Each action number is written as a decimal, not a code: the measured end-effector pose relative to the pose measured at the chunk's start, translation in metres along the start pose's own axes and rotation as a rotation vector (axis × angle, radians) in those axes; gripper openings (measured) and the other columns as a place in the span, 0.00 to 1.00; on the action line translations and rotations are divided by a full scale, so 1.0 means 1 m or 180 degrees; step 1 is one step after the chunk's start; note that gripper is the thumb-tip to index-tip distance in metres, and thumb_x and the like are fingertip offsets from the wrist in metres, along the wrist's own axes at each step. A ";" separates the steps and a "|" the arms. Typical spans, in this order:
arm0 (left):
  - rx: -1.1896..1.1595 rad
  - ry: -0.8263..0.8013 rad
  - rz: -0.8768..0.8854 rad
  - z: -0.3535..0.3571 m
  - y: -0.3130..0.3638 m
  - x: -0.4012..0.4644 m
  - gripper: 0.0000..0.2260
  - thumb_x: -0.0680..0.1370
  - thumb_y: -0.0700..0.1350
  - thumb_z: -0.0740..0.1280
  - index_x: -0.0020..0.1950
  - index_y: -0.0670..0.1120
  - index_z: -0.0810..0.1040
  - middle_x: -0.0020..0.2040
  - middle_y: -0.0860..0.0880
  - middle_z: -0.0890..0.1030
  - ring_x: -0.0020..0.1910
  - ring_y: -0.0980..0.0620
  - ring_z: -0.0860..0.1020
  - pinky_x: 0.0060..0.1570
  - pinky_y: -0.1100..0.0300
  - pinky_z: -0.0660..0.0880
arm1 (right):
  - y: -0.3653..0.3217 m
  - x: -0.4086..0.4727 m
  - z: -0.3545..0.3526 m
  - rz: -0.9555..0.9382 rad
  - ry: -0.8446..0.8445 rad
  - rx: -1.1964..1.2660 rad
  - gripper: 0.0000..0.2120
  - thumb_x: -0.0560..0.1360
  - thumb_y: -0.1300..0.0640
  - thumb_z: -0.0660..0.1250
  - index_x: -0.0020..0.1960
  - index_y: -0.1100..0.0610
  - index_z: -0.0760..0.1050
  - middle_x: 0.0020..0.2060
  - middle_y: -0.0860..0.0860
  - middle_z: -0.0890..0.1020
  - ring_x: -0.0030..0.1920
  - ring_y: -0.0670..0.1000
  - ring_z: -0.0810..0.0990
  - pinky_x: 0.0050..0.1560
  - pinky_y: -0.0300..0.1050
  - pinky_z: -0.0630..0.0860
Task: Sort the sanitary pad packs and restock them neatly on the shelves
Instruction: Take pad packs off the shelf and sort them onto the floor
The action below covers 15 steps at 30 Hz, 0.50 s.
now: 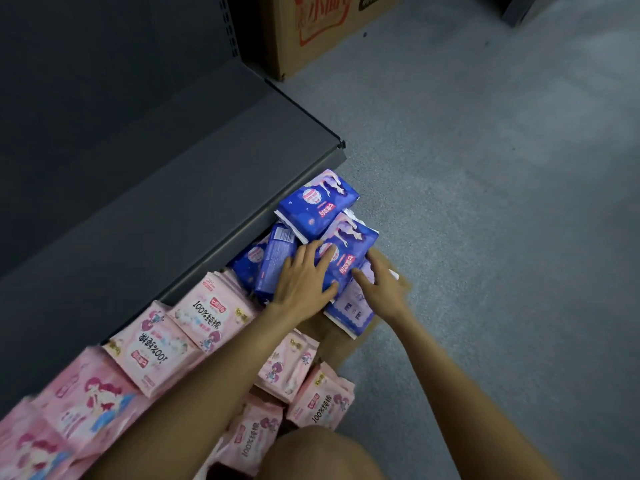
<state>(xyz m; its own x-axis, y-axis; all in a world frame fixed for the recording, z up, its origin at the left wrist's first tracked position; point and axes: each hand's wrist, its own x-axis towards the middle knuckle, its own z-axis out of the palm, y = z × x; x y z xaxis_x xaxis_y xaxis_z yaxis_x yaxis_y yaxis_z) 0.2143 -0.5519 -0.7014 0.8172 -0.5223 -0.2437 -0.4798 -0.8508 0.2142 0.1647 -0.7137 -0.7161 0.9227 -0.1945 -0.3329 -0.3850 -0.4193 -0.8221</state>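
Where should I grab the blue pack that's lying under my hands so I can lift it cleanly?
Probably by its two long edges, from above. The blue pack lies flat and tilted on the pile, the left hand spread on its face, the right hand at its right edge. Its crimped ends look flimsy, so pinch the padded sides.

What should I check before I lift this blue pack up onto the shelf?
1. Left hand on the blue pack: ok, it lies on top with fingers spread.
2. Right hand on the pack: cannot tell, it reaches its near edge, but a firm hold is unclear.
3. Pack free to lift: ok, it lies on top of the other blue packs.
4. Space on the grey shelf above: ok, the visible part is bare.
5. Colours kept apart: ok, pink packs lie to the left, blue to the right.
6. Loose pink packs on the floor: not ok, still unsorted.
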 end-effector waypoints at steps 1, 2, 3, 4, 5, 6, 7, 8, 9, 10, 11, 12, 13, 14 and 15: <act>-0.0088 -0.0114 0.0054 -0.006 -0.004 -0.001 0.29 0.80 0.55 0.59 0.77 0.49 0.54 0.76 0.47 0.56 0.72 0.47 0.58 0.66 0.52 0.62 | -0.002 0.001 -0.001 0.0107 0.0072 -0.0252 0.24 0.78 0.50 0.63 0.71 0.58 0.67 0.65 0.53 0.75 0.64 0.54 0.74 0.61 0.42 0.68; -0.0197 -0.0241 0.0129 -0.012 -0.007 -0.002 0.28 0.80 0.53 0.60 0.77 0.49 0.55 0.76 0.48 0.56 0.72 0.48 0.58 0.66 0.53 0.62 | -0.003 0.000 -0.004 0.0169 0.0197 -0.0602 0.22 0.78 0.49 0.63 0.70 0.56 0.68 0.64 0.53 0.77 0.63 0.55 0.75 0.59 0.45 0.69; -0.0366 -0.0375 0.0181 -0.021 -0.009 -0.002 0.27 0.80 0.52 0.61 0.76 0.49 0.58 0.75 0.48 0.59 0.72 0.48 0.60 0.65 0.54 0.63 | -0.008 -0.003 -0.010 0.0227 0.0366 -0.1007 0.21 0.78 0.47 0.63 0.68 0.54 0.70 0.62 0.53 0.78 0.61 0.56 0.76 0.57 0.47 0.71; -0.0585 -0.0478 0.0185 -0.032 -0.012 -0.004 0.26 0.79 0.51 0.62 0.76 0.49 0.60 0.73 0.49 0.64 0.70 0.48 0.64 0.64 0.55 0.64 | -0.014 -0.006 -0.015 0.0195 0.0521 -0.1334 0.20 0.77 0.46 0.64 0.66 0.54 0.72 0.60 0.54 0.79 0.59 0.56 0.77 0.54 0.48 0.72; -0.0801 -0.0539 0.0154 -0.043 -0.015 -0.006 0.25 0.79 0.50 0.62 0.75 0.50 0.63 0.71 0.49 0.69 0.67 0.49 0.68 0.61 0.56 0.67 | -0.023 -0.011 -0.020 0.0076 0.0593 -0.1547 0.19 0.77 0.46 0.64 0.63 0.54 0.74 0.58 0.54 0.80 0.57 0.57 0.78 0.52 0.49 0.73; -0.0958 -0.0534 0.0128 -0.057 -0.018 -0.009 0.24 0.79 0.50 0.63 0.74 0.51 0.65 0.68 0.51 0.73 0.63 0.50 0.72 0.58 0.57 0.69 | -0.032 -0.014 -0.023 -0.0120 0.0615 -0.1669 0.18 0.76 0.47 0.65 0.62 0.54 0.76 0.57 0.54 0.80 0.55 0.57 0.78 0.51 0.49 0.73; -0.1017 -0.0477 0.0123 -0.076 -0.020 -0.013 0.22 0.78 0.50 0.64 0.72 0.51 0.67 0.65 0.52 0.75 0.60 0.51 0.74 0.57 0.57 0.71 | -0.046 -0.018 -0.029 -0.0333 0.0582 -0.1751 0.16 0.76 0.47 0.65 0.60 0.55 0.77 0.56 0.54 0.80 0.55 0.57 0.78 0.50 0.49 0.73; -0.0997 -0.0385 0.0148 -0.095 -0.022 -0.017 0.21 0.78 0.50 0.65 0.70 0.52 0.70 0.64 0.53 0.77 0.60 0.51 0.75 0.56 0.57 0.72 | -0.063 -0.021 -0.035 -0.0548 0.0536 -0.1829 0.15 0.76 0.48 0.65 0.59 0.54 0.78 0.56 0.54 0.80 0.55 0.57 0.78 0.48 0.48 0.73; -0.0942 -0.0260 0.0186 -0.116 -0.024 -0.022 0.19 0.77 0.50 0.65 0.69 0.52 0.72 0.63 0.53 0.78 0.60 0.51 0.76 0.56 0.56 0.72 | -0.081 -0.023 -0.041 -0.0734 0.0466 -0.1912 0.15 0.76 0.48 0.65 0.60 0.53 0.78 0.56 0.53 0.80 0.55 0.57 0.78 0.48 0.48 0.73; -0.0869 -0.0116 0.0223 -0.139 -0.027 -0.028 0.18 0.77 0.50 0.66 0.67 0.53 0.73 0.62 0.53 0.78 0.60 0.51 0.76 0.56 0.57 0.72 | -0.101 -0.023 -0.047 -0.0923 0.0357 -0.1986 0.15 0.77 0.49 0.65 0.61 0.52 0.77 0.56 0.52 0.80 0.54 0.57 0.79 0.48 0.47 0.73; -0.0799 0.0049 0.0254 -0.162 -0.029 -0.033 0.17 0.77 0.51 0.66 0.66 0.54 0.74 0.61 0.55 0.79 0.60 0.52 0.76 0.55 0.58 0.72 | -0.121 -0.022 -0.052 -0.1091 0.0160 -0.2026 0.16 0.77 0.50 0.65 0.63 0.51 0.74 0.56 0.50 0.81 0.54 0.56 0.79 0.48 0.48 0.74; -0.0740 0.0242 0.0277 -0.186 -0.032 -0.040 0.16 0.77 0.51 0.65 0.65 0.56 0.75 0.59 0.56 0.79 0.59 0.53 0.77 0.54 0.58 0.71 | -0.144 -0.022 -0.058 -0.1291 -0.0083 -0.2012 0.19 0.77 0.50 0.65 0.67 0.50 0.71 0.57 0.49 0.81 0.55 0.57 0.79 0.50 0.49 0.74; -0.0688 0.0439 0.0277 -0.212 -0.036 -0.050 0.15 0.77 0.52 0.64 0.64 0.57 0.75 0.57 0.58 0.80 0.57 0.54 0.77 0.53 0.58 0.71 | -0.171 -0.021 -0.063 -0.1491 -0.0347 -0.2006 0.23 0.77 0.51 0.65 0.70 0.49 0.67 0.58 0.48 0.80 0.56 0.57 0.78 0.51 0.49 0.75; -0.0641 0.0631 0.0254 -0.238 -0.040 -0.061 0.14 0.78 0.54 0.64 0.64 0.58 0.75 0.54 0.59 0.81 0.54 0.55 0.78 0.51 0.58 0.71 | -0.198 -0.021 -0.068 -0.1710 -0.0584 -0.2031 0.25 0.76 0.52 0.65 0.72 0.48 0.64 0.60 0.47 0.80 0.57 0.56 0.78 0.53 0.50 0.75; -0.0596 0.0826 0.0219 -0.262 -0.043 -0.071 0.14 0.78 0.55 0.62 0.63 0.59 0.75 0.51 0.60 0.82 0.50 0.56 0.78 0.49 0.58 0.71 | -0.225 -0.020 -0.073 -0.1971 -0.0752 -0.2064 0.26 0.76 0.52 0.65 0.73 0.48 0.63 0.61 0.46 0.79 0.58 0.55 0.77 0.55 0.50 0.74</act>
<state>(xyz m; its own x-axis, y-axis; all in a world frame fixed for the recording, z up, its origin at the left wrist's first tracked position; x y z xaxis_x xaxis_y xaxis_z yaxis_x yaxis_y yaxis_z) 0.2601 -0.4632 -0.4449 0.8506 -0.5254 0.0215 -0.4894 -0.7760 0.3979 0.2315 -0.6802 -0.4904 0.9204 0.3856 -0.0647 0.3076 -0.8161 -0.4892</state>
